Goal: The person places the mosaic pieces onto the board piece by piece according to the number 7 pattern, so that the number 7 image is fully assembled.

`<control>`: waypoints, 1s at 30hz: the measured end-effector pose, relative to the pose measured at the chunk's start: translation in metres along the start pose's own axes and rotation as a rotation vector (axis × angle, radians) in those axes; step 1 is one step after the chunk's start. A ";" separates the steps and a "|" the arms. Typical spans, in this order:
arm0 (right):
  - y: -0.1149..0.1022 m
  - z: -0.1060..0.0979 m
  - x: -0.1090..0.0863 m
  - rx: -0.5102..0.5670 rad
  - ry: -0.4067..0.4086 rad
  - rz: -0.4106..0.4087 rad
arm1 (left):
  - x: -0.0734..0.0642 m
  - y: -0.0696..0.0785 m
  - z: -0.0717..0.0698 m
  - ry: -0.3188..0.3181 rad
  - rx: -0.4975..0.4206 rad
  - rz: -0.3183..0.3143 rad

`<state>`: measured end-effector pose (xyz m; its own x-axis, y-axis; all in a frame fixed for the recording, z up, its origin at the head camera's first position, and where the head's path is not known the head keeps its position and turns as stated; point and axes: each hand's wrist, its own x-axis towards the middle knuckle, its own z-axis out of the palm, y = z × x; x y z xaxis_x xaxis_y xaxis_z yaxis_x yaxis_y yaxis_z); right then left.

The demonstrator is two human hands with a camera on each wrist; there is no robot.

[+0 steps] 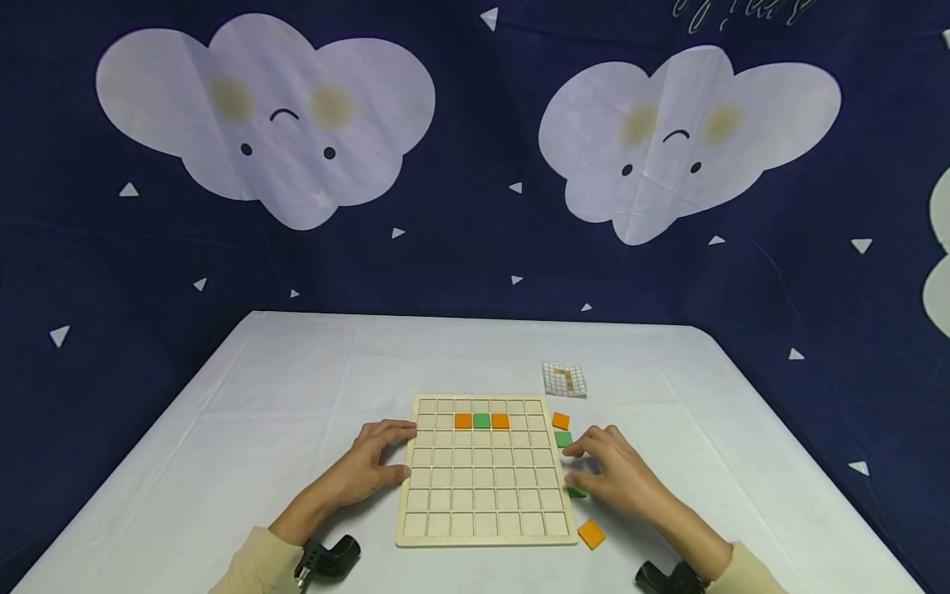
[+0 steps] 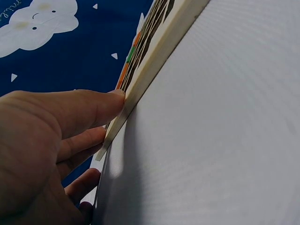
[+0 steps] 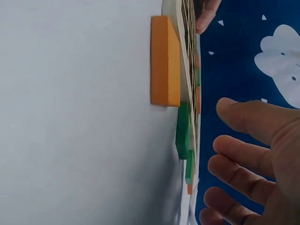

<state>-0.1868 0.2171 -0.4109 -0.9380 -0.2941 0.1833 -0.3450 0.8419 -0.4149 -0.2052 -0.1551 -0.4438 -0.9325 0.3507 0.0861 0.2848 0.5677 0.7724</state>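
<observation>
A wooden grid board (image 1: 484,524) lies on the table. In its second row from the top sit an orange tile (image 1: 463,421), a green tile (image 1: 482,421) and another orange tile (image 1: 500,421). My left hand (image 1: 365,462) touches the board's left edge with thumb and fingertips, the fingers spread along it. Over the right edge hovers my right hand (image 1: 618,472), its fingers apart and nothing held between them, as the right wrist view shows. Below that hand lies a green tile (image 3: 183,131), partly covered by it in the head view.
Along the board's right side are an orange tile (image 1: 560,421), a green tile (image 1: 564,439) and a nearer orange tile (image 1: 591,534). A small printed grid card (image 1: 564,380) lies beyond the board's upper right corner. A dark blue cloth (image 1: 475,272) hangs behind the white table (image 1: 312,371).
</observation>
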 end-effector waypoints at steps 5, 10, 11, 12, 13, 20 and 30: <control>0.002 0.001 -0.004 -0.003 -0.019 0.037 | 0.000 0.001 0.001 0.012 0.010 -0.006; 0.004 0.003 -0.009 -0.013 -0.030 0.050 | 0.000 0.001 0.001 0.017 0.016 -0.003; 0.004 0.003 -0.010 -0.016 -0.033 0.051 | 0.000 0.001 0.000 0.017 0.017 -0.002; 0.004 0.003 -0.011 -0.018 -0.036 0.054 | 0.000 0.001 0.000 0.017 0.016 0.000; 0.005 0.003 -0.012 -0.023 -0.040 0.051 | -0.001 0.001 0.000 0.016 0.015 0.002; 0.009 0.003 -0.015 -0.039 -0.071 0.040 | -0.001 0.001 0.000 0.009 0.012 0.002; 0.010 0.004 -0.018 -0.077 -0.053 0.001 | -0.002 0.001 -0.001 0.003 0.004 0.016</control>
<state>-0.1733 0.2293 -0.4223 -0.9395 -0.3151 0.1347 -0.3425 0.8739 -0.3449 -0.2032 -0.1557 -0.4425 -0.9285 0.3576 0.1006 0.3009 0.5651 0.7682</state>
